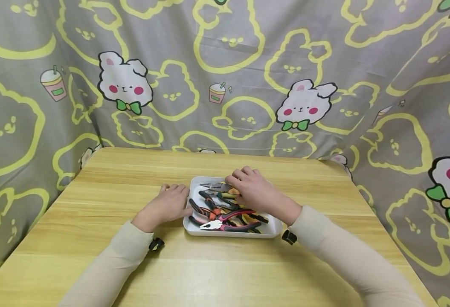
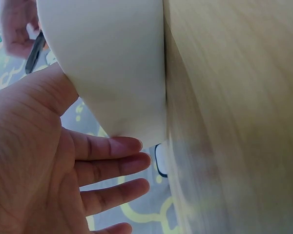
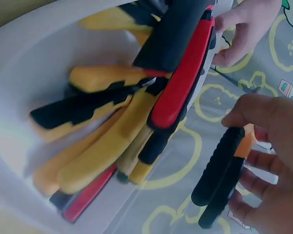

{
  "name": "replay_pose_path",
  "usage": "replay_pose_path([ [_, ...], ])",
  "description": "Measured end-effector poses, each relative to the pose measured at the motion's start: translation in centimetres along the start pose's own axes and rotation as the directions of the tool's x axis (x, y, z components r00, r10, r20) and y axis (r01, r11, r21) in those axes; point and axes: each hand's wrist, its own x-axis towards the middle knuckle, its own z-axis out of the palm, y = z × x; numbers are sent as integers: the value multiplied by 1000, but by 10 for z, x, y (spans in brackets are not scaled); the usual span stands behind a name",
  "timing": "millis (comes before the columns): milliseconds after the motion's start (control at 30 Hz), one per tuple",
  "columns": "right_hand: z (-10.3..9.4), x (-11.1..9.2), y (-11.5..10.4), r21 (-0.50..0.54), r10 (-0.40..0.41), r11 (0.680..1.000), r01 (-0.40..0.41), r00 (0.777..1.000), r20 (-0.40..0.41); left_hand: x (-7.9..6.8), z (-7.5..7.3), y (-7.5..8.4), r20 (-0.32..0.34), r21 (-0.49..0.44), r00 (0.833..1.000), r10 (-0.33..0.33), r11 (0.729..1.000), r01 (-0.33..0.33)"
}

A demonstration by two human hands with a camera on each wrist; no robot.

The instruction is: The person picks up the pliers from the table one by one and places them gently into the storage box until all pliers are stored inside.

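Note:
A white tray on the wooden table holds several pairs of pliers. At its far side my right hand grips a pair of long-nose pliers by its handles. Their black and orange handles stand between thumb and fingers in the right wrist view. My left hand rests at the tray's left end, with nearly straight fingers at the outer wall and the thumb passing behind the rim. Nearest the tray's front lies a pair of red-and-black combination pliers.
More pliers with yellow-and-black handles lie crossed over each other in the tray. A grey patterned curtain hangs behind the table and along both sides. Each wrist wears a small black camera.

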Motion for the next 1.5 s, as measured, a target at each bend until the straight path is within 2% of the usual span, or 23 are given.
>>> replay_pose_path([
  [200,7,11,-9,33,-59,998,57,996,71,1,0,1,0,-3,1000,5,1000,-5],
  [333,12,15,-14,51,-99,994,94,991,90,1,0,2,-8,-7,1000,8,1000,-8],
  [433,16,17,-17,69,-107,993,100,987,117,1,0,2,-11,-10,1000,11,1000,-12],
  [733,26,25,-25,46,-154,988,149,979,134,0,-3,1,12,-16,1000,5,1000,-5],
  [967,25,28,-29,102,-144,987,124,966,213,0,-1,1,18,-11,1000,8,1000,-7],
  [1200,27,29,-24,251,-122,966,54,956,266,0,-1,0,13,-4,1000,9,1000,-9],
  [1367,27,30,-22,299,-151,952,71,956,253,-2,0,-1,11,-11,1000,1,1000,-1],
  [1500,26,29,-21,283,-161,954,95,963,218,-3,0,-3,12,-13,1000,-2,1000,2],
])
